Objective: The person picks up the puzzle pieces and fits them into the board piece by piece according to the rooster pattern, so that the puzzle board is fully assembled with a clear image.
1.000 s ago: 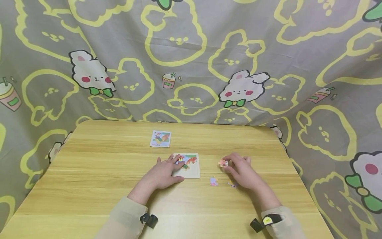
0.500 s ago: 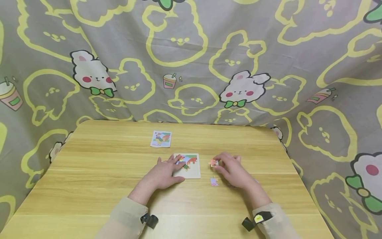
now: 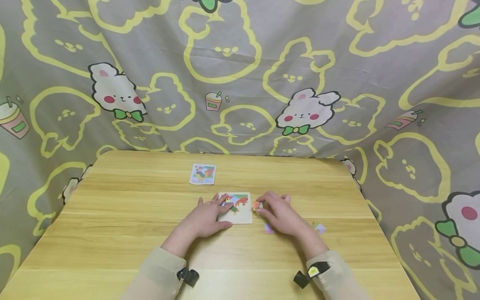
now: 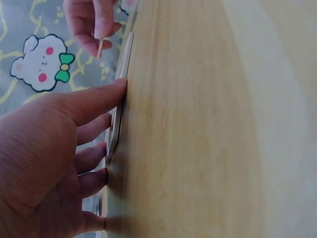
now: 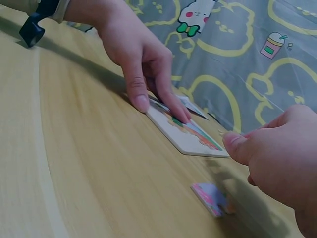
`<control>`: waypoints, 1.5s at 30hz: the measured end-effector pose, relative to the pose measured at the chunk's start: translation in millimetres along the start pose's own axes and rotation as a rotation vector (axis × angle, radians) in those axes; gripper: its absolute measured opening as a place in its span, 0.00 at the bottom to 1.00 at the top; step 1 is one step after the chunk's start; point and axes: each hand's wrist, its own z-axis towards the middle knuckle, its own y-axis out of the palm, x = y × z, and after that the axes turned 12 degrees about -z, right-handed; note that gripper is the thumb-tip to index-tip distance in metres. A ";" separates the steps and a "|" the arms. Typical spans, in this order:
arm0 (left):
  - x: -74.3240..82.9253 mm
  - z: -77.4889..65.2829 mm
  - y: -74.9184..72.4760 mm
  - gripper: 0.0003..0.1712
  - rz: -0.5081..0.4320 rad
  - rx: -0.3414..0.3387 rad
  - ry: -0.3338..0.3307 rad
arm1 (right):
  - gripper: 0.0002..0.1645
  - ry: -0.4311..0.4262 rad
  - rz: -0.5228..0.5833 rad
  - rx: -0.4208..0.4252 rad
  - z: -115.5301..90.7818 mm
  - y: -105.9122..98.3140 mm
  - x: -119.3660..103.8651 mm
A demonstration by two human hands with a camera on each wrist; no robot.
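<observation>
My left hand [image 3: 205,217] lies over the left side of a jigsaw board [image 3: 243,216], its fingers spread. The board carries a partly filled rooster picture along its top, with pale bare wood below. In the left wrist view the left thumb [image 4: 101,99] touches the board's near edge. Thumb and fingers of my right hand [image 3: 282,214] pinch an orange-red puzzle piece [image 3: 256,206] just right of the board. Edge-on, that puzzle piece [image 4: 100,48] shows in the left wrist view, held above the table. In the right wrist view the hand hides it.
A lilac-and-pink puzzle piece [image 3: 268,228] lies near the right hand, partly covered by it. Another loose piece [image 3: 320,228] sits farther right, beside the right wrist. A rooster picture card [image 3: 203,174] lies behind the board. A patterned curtain [image 3: 240,83] hangs beyond the table.
My right hand has moved left with the orange-red piece, up to the board's right edge. A loose piece beside its wrist has come into sight. The left hand has stayed put.
</observation>
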 end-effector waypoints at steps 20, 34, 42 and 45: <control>0.0 -0.3 -0.7 0.39 0.005 0.005 0.004 | 0.20 -0.024 -0.071 -0.009 24.8 27.5 -14.6; 0.2 2.1 0.5 0.39 0.054 -0.009 -0.010 | 0.20 -0.042 -0.095 0.039 26.5 35.3 -17.4; 13.9 5.9 2.2 0.41 0.144 0.003 0.033 | 0.19 -0.044 -0.067 0.054 24.9 38.9 -14.7; 16.9 7.0 4.3 0.41 0.143 0.004 0.044 | 0.18 -0.049 -0.063 0.058 25.6 40.1 -15.5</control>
